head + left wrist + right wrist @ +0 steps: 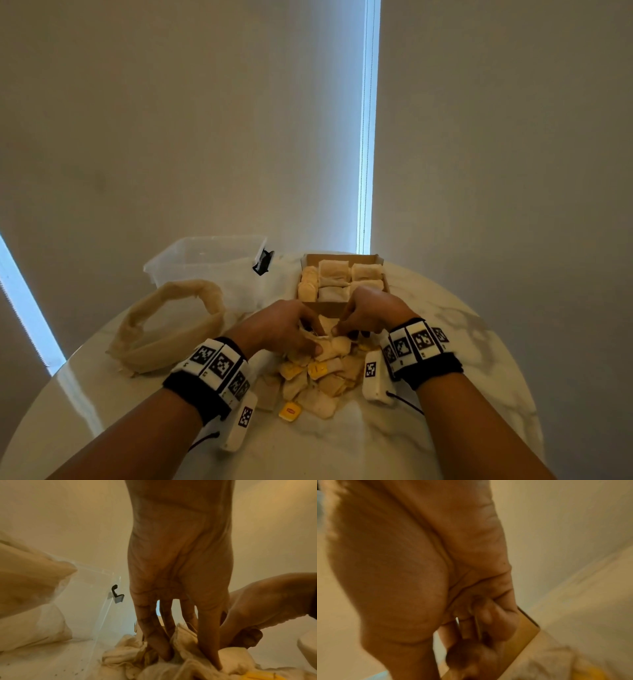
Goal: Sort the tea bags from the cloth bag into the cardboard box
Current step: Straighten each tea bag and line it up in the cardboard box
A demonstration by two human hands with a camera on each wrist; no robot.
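A loose pile of cream tea bags (318, 377) with yellow tags (290, 411) lies on the table in front of the cardboard box (325, 306). Rows of tea bags (334, 277) stand packed inside the box. My left hand (308, 339) reaches down into the top of the pile, fingers (209, 649) and thumb pinching a few tea bags (185, 638). Facing it, my right hand (342, 329) has its fingers curled and grips the same bunch right at the box's near wall. The right wrist view is blurred. The limp cloth bag (164, 325) lies open at the left.
A clear plastic tub (205, 260) with a black latch (263, 262) stands behind the cloth bag, left of the box. The round white marble table (445, 325) has bare surface at the right and along its near edge. A wall and blinds rise behind.
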